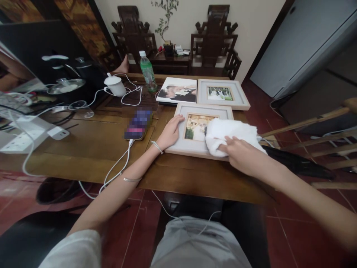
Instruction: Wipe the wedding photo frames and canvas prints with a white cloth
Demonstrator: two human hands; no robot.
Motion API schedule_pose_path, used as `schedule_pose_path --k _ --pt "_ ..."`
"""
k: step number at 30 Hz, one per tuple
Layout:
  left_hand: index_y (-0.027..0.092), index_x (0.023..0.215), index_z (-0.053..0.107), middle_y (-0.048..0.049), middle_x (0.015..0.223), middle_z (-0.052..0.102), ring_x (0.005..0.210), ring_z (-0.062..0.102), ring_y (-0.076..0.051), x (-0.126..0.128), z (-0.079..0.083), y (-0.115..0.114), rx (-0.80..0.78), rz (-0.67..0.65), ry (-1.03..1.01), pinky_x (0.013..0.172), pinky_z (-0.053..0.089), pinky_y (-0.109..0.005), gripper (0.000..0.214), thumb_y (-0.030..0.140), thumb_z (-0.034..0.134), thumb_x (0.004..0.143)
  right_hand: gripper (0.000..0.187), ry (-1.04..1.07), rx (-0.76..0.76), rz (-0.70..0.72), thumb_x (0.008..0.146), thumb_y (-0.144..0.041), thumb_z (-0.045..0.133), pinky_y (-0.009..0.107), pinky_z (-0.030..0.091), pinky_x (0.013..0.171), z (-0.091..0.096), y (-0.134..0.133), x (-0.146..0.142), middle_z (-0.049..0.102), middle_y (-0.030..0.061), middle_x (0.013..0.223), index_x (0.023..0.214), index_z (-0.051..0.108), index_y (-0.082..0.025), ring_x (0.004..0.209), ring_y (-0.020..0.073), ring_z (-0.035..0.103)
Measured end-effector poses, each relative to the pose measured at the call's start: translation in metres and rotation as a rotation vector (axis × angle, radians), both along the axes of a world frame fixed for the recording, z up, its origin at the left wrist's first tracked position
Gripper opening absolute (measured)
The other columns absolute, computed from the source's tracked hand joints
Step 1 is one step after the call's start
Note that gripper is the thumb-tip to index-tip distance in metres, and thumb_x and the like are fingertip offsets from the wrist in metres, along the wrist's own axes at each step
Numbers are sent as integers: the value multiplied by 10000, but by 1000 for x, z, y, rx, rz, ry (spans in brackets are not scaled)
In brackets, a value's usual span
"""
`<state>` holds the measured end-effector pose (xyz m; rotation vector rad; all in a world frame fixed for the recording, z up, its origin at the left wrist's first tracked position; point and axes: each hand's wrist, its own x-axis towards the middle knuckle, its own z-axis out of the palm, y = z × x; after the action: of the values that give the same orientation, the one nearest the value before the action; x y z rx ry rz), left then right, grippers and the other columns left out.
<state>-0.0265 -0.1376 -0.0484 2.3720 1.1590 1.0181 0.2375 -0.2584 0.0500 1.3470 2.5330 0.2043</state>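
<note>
A light wooden picture frame (205,108) with a small photo in a wide pale mat lies flat on the table. My left hand (169,133) grips its left edge, with the fingers over the border. In my right hand (237,152) is a bunched white cloth (231,132), pressed on the right part of the frame and covering the photo's right side. The fingers are closed on the cloth's near side. Behind lie a second picture frame (237,91) and a flat photo panel (177,83) showing people.
On the wooden table (92,160), left of the frame, are a phone (138,124) on a white cable, a lidded white cup (115,85), a green-labelled bottle (148,72) and a white power strip (26,134). A wooden chair (315,132) stands at right. Another person's foot (122,66) shows behind.
</note>
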Motion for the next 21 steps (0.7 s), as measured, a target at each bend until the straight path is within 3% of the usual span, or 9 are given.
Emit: schedule_pose_path --k 4,11,14,17,21 --pt "144 1303 557 -137 1468 515 1431 405 -242 -1 2 -2 -11 -17 42 1216 299 -487 511 40 385 833 508 -11 -60 -90 763 5 391 370 416 759 9 -5 -8 692 130 1037 1136 677 -187 908 273 618" --pt "179 1331 544 -110 1486 497 1462 346 -249 -2 4 -4 -53 -55 63 1222 263 -534 591 13 381 788 485 39 113 -152 814 -14 371 375 366 807 -7 70 2 683 182 1052 1205 647 -94 936 283 600" --pt "150 1324 547 -138 1482 495 1466 337 -258 -2 5 -5 -63 -59 59 1223 251 -544 584 12 370 786 473 30 158 -110 801 5 368 390 353 863 -12 83 5 686 193 1039 1164 659 -77 1010 308 581" --pt "159 1310 553 -125 1461 518 1458 354 -249 -1 5 -4 -52 -46 56 1218 268 -538 576 5 366 788 448 7 138 -68 776 7 395 400 361 870 -12 65 4 690 192 1004 1115 674 -80 1041 329 572" --pt "141 1286 562 -137 1428 547 1444 381 -240 0 3 -3 -34 -40 51 1219 279 -516 553 -4 367 790 444 -1 42 -49 750 20 422 386 387 837 -4 12 -1 695 176 983 1067 695 -128 1002 313 598"
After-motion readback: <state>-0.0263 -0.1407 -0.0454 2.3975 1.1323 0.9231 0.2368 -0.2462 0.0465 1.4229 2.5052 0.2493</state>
